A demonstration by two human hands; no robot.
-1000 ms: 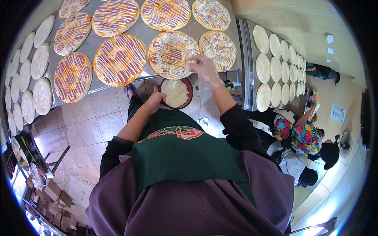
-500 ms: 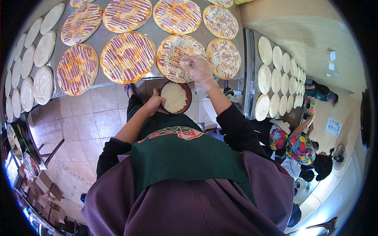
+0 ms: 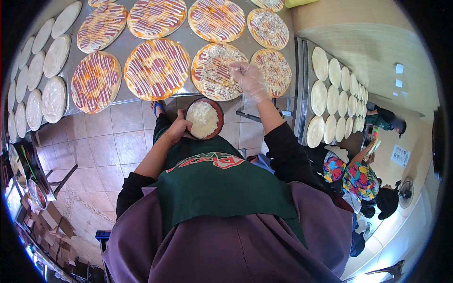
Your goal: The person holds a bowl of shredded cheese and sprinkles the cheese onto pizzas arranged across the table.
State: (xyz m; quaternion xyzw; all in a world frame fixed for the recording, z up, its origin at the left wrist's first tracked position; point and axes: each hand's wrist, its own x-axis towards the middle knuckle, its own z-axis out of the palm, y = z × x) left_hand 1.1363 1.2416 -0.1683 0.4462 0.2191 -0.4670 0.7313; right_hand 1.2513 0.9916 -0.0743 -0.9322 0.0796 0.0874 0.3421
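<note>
My left hand [image 3: 177,128] grips the rim of a reddish-brown bowl [image 3: 219,114] at my waist, just below the table edge. Inside lies a heap of white grated cheese [image 3: 203,119]. In a clear plastic glove, my right hand [image 3: 250,80] hovers over the right side of a pizza [image 3: 212,78], fingertips pinched together around a bit of cheese. That pizza has ham, white sauce stripes and scattered cheese shreds. Right beside it, partly behind my hand, is another cheese-covered pizza [image 3: 278,70]. To the left sits a pizza [image 3: 157,70] with sauce stripes and no white shreds.
More pizzas cover the metal table [image 3: 123,92]. Plain dough rounds [image 3: 54,99] stand at its left end, and others [image 3: 319,98] fill a second table on the right. Several people work at the right, one in a flowered shirt [image 3: 361,179]. Cardboard boxes [image 3: 52,217] lie at lower left.
My right hand has shifted slightly right and up over the same pizza. The bowl has tilted and moved a little left in my left hand, its cheese now more heaped.
</note>
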